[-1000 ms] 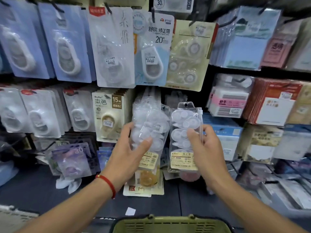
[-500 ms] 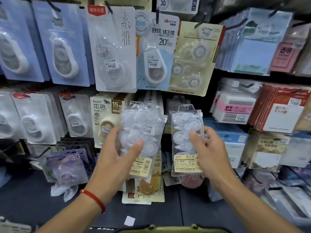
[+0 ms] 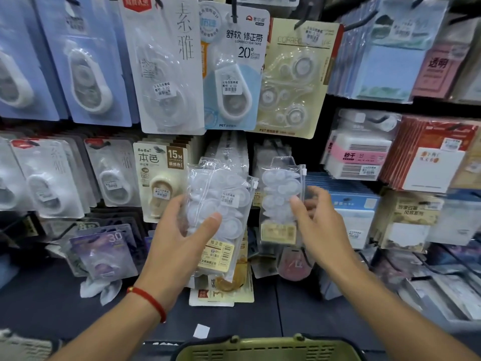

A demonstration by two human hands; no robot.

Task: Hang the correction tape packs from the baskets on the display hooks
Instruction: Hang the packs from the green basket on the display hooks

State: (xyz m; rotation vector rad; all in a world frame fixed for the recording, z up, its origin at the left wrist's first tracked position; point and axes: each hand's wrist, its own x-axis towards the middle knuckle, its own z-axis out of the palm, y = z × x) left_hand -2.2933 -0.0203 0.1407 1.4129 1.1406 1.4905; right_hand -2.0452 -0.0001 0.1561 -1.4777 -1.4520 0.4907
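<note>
Correction tape packs, two clear zip pouches of white dispensers, occupy the centre of the head view. We see the larger pack (image 3: 221, 212) held by the left hand (image 3: 179, 241), thumb pressed across its front and fingers curled behind its left edge. At three o'clock from it, the slimmer pack (image 3: 282, 201) hangs upright with its punched tab uppermost; the right hand (image 3: 320, 225) pinches its right edge between thumb in front and fingers behind. The two packs stand just apart, not touching. We cannot tell whether the slimmer pack's tab already sits on a hook, since the peg behind it is hidden.

At twelve o'clock hang carded tapes on black display hooks (image 3: 234, 11), among them a blue "20" card (image 3: 233, 66); at nine o'clock hangs a beige "15M" card (image 3: 160, 178). At six o'clock lies the green basket rim (image 3: 268, 349), and at three o'clock sticky-note stacks (image 3: 359, 152).

We judge the step in hand to be threading a tab onto a middle-row peg. To do it well, we would keep the pouch vertical, hold it low so the tab hole stays unobstructed, align hole with peg tip, then slide straight back; soft film may buckle, so the grip should stay light and near the edge.
</note>
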